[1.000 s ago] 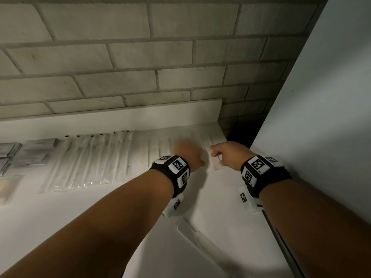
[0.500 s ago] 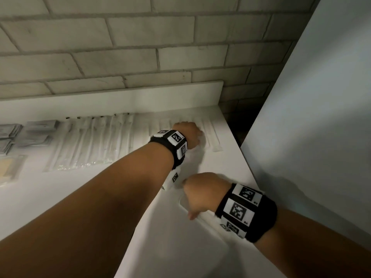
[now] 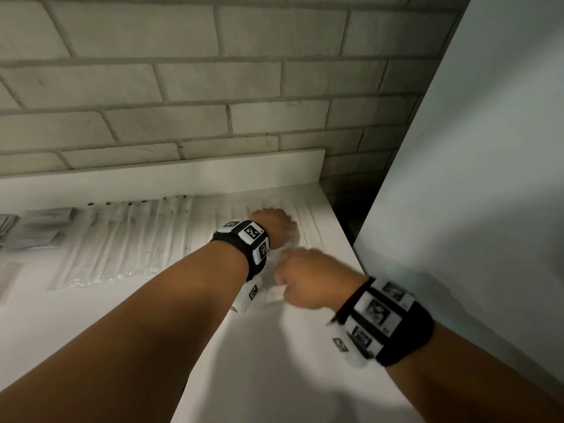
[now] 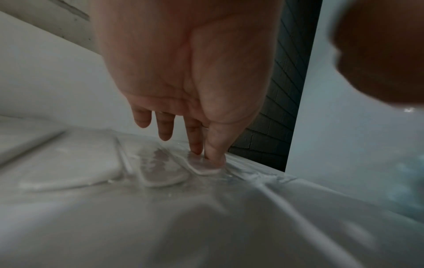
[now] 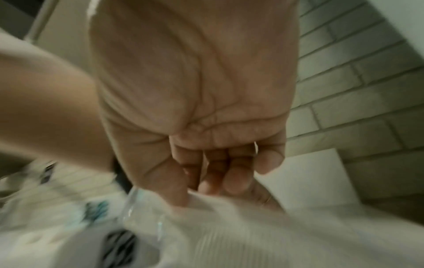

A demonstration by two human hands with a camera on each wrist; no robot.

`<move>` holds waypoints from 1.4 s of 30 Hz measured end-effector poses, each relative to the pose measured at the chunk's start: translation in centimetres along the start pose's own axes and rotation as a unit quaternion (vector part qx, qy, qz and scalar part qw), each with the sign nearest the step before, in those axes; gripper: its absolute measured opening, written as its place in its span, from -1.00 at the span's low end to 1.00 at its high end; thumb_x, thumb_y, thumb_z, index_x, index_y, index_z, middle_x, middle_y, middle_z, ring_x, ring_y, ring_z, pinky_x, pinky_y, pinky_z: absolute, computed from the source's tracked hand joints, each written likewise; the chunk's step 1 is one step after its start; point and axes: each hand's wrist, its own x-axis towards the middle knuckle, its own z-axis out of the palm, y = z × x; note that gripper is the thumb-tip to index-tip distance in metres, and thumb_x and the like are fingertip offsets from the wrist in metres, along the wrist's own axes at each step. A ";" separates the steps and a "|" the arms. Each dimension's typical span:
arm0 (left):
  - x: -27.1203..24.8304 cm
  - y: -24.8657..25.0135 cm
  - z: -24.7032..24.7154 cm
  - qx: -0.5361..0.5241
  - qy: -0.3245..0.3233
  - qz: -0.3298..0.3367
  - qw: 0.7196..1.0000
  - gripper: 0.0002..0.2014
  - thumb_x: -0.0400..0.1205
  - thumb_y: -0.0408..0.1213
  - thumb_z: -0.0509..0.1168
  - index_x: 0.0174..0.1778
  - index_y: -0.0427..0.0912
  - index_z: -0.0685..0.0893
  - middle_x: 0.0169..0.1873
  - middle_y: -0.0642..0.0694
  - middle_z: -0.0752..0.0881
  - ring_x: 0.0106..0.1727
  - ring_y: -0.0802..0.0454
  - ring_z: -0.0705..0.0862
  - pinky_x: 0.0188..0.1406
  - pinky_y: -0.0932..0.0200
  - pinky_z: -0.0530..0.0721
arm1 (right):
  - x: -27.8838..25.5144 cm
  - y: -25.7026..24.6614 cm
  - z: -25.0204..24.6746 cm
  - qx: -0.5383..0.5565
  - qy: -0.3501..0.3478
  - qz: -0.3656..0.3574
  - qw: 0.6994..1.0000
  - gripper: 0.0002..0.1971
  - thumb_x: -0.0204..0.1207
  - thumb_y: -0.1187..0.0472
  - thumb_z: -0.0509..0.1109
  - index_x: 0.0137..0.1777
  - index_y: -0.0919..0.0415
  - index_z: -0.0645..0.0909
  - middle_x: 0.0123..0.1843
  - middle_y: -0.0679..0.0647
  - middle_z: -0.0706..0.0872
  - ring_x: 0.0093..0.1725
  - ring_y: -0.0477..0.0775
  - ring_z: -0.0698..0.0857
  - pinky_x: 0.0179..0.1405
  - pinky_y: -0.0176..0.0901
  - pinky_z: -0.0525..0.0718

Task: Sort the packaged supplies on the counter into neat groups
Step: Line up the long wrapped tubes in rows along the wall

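A row of long clear-wrapped packets (image 3: 128, 239) lies along the back of the white counter (image 3: 274, 361), with white flat packets (image 3: 305, 227) at its right end. My left hand (image 3: 274, 222) rests on that right end. In the left wrist view its straight fingers (image 4: 197, 145) and thumb press down on one wrapped white strip (image 4: 204, 167), with more strips (image 4: 162, 174) beside it. My right hand (image 3: 293, 279) is just behind the left wrist and pinches a white packet (image 5: 229, 226) with a clear plastic edge between thumb and fingers (image 5: 236, 179); the packet (image 3: 274, 296) shows below the hand.
Grey flat packets (image 3: 39, 230) are stacked at the far left. A white backsplash (image 3: 183, 169) and a brick wall (image 3: 183, 87) close the back. A tall white panel (image 3: 473, 178) stands to the right, with a dark gap (image 3: 345, 209) at the counter's back right corner.
My right hand drew back to a packet near the counter's front, took hold of it, and has moved forward with it toward the left wrist. The left hand stayed on the row.
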 end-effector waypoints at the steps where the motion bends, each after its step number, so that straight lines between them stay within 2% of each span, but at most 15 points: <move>1: 0.0 0.0 0.1 -0.005 0.010 -0.008 1.000 -0.64 0.69 -0.14 0.14 0.40 -0.06 0.56 0.37 -0.11 0.59 0.34 -0.14 0.59 0.33 -0.03 0.54 | 0.2 1.0 -0.8 0.022 0.034 0.011 0.999 -0.79 0.57 0.13 0.33 0.13 0.11 0.69 0.20 0.06 0.55 0.16 0.16 0.58 0.16 -0.01 0.58; 4: -0.2 0.0 -0.1 -0.006 0.028 -0.018 0.999 -0.65 0.67 -0.18 0.22 0.37 -0.13 0.57 0.33 -0.15 0.60 0.35 -0.18 0.58 0.30 -0.01 0.51 | 1.0 4.3 -2.8 0.084 0.159 0.062 0.982 -0.89 0.55 0.24 0.34 -0.03 0.09 0.70 0.07 0.04 0.55 0.01 0.12 0.62 -0.01 -0.08 0.61; 6: -0.4 0.0 -0.1 -0.004 0.031 -0.009 0.999 -0.63 0.69 -0.12 0.17 0.43 -0.02 0.53 0.37 -0.10 0.57 0.38 -0.16 0.54 0.32 -0.02 0.49 | 1.6 6.2 -3.6 0.118 0.226 0.100 0.962 -0.89 0.57 0.31 0.29 -0.05 0.18 0.65 -0.01 0.09 0.61 -0.08 0.14 0.64 -0.11 -0.07 0.60; 8: -0.3 0.1 0.0 0.000 0.024 -0.003 1.000 -0.66 0.68 -0.11 0.12 0.37 0.06 0.56 0.34 -0.07 0.58 0.33 -0.14 0.56 0.26 -0.02 0.52 | 2.2 8.2 -3.4 0.151 0.253 0.134 0.946 -0.88 0.58 0.35 0.26 -0.01 0.24 0.62 -0.02 0.14 0.67 -0.06 0.18 0.67 -0.09 -0.03 0.63; 11: -0.4 0.2 0.0 -0.002 0.014 -0.004 1.000 -0.65 0.67 -0.14 0.11 0.37 0.06 0.56 0.35 -0.05 0.57 0.34 -0.14 0.55 0.30 -0.04 0.53 | 3.3 10.8 -1.7 0.191 0.204 0.165 0.946 -0.83 0.58 0.38 0.21 -0.12 0.13 0.57 0.11 0.20 0.72 0.01 0.23 0.69 0.01 0.05 0.70; 14: -0.3 0.0 0.2 0.002 0.018 -0.001 1.000 -0.63 0.68 -0.15 0.09 0.41 0.07 0.54 0.38 -0.06 0.54 0.38 -0.14 0.51 0.36 -0.06 0.49 | 4.1 12.5 0.0 0.150 0.128 0.199 0.960 -0.81 0.58 0.34 0.21 -0.10 0.06 0.60 0.07 0.16 0.73 0.04 0.19 0.70 0.05 -0.02 0.67; 16: -0.1 0.0 0.3 0.001 0.019 -0.002 1.000 -0.62 0.68 -0.13 0.08 0.42 0.07 0.53 0.40 -0.06 0.53 0.40 -0.15 0.49 0.39 -0.08 0.47 | 4.6 12.9 0.3 0.155 0.118 0.197 0.961 -0.81 0.55 0.38 0.23 -0.13 0.08 0.57 0.10 0.17 0.72 0.07 0.22 0.70 0.09 -0.02 0.68; 18: 0.0 0.0 0.4 -0.001 0.020 -0.003 1.000 -0.62 0.69 -0.12 0.08 0.43 0.07 0.53 0.39 -0.06 0.53 0.41 -0.15 0.47 0.39 -0.09 0.46 | 5.0 12.9 0.2 0.154 0.135 0.215 0.955 -0.83 0.56 0.37 0.21 -0.13 0.08 0.54 0.07 0.18 0.70 0.06 0.25 0.69 0.02 -0.07 0.65; 20: 0.1 0.0 0.4 -0.003 0.018 -0.002 1.000 -0.65 0.68 -0.12 0.08 0.37 0.06 0.54 0.37 -0.06 0.54 0.39 -0.15 0.47 0.38 -0.08 0.46 | 5.5 12.8 -0.1 0.143 0.128 0.239 0.952 -0.87 0.62 0.24 0.26 0.07 0.17 0.62 0.14 0.19 0.69 0.13 0.23 0.67 0.02 -0.10 0.58; 23: 0.4 -0.2 0.4 -0.009 0.012 -0.003 1.000 -0.66 0.67 -0.09 0.10 0.35 0.09 0.55 0.39 -0.03 0.52 0.45 -0.17 0.41 0.44 -0.10 0.41 | 6.2 12.7 -0.3 0.110 0.066 0.244 0.961 -0.51 0.56 0.05 0.40 0.45 0.22 0.52 0.34 0.19 0.64 0.31 0.22 0.62 0.25 -0.03 0.59; 26: 0.3 -0.3 0.4 -0.031 0.034 -0.005 0.999 -0.61 0.70 -0.05 0.11 0.47 0.18 0.52 0.55 0.00 0.39 0.58 -0.14 0.27 0.56 -0.08 0.26 | 6.5 13.2 -0.5 0.065 0.031 0.231 0.970 -0.50 0.59 0.13 0.39 0.50 0.26 0.47 0.46 0.22 0.55 0.41 0.23 0.55 0.39 0.02 0.52; 30: 0.4 1.2 0.0 -0.069 0.111 -0.019 0.991 -0.58 0.68 -0.02 0.18 0.49 0.13 0.52 0.59 -0.01 0.34 0.59 -0.09 0.29 0.53 0.01 0.22 | 6.4 14.1 -0.6 0.040 0.019 0.215 0.976 -0.50 0.63 0.27 0.32 0.57 0.22 0.40 0.56 0.19 0.45 0.50 0.21 0.46 0.48 -0.05 0.39; 33: 1.3 3.1 -0.1 -0.043 0.084 -0.020 0.995 -0.52 0.66 0.04 0.18 0.53 0.07 0.48 0.57 -0.05 0.37 0.62 -0.14 0.23 0.55 -0.05 0.18 | 6.8 14.5 -0.6 0.039 0.019 0.199 0.979 -0.48 0.63 0.35 0.28 0.60 0.17 0.37 0.57 0.20 0.44 0.51 0.22 0.45 0.48 -0.06 0.38; 36: 1.9 4.5 -0.1 -0.011 0.050 -0.045 0.998 -0.45 0.63 0.12 0.20 0.53 -0.01 0.47 0.54 -0.09 0.43 0.65 -0.18 0.18 0.58 -0.14 0.14 | 7.1 14.9 -0.6 0.016 0.005 0.186 0.982 -0.48 0.64 0.33 0.26 0.61 0.16 0.35 0.59 0.20 0.41 0.52 0.23 0.44 0.49 -0.04 0.37; 42: 2.1 4.8 0.2 -0.035 0.062 -0.060 0.996 -0.51 0.58 0.14 0.27 0.38 0.00 0.60 0.37 -0.08 0.59 0.53 -0.16 0.36 0.46 -0.08 0.31 | 7.2 15.4 -0.5 -0.031 -0.011 0.176 0.984 -0.49 0.65 0.22 0.29 0.60 0.16 0.36 0.56 0.20 0.44 0.47 0.24 0.48 0.44 0.01 0.47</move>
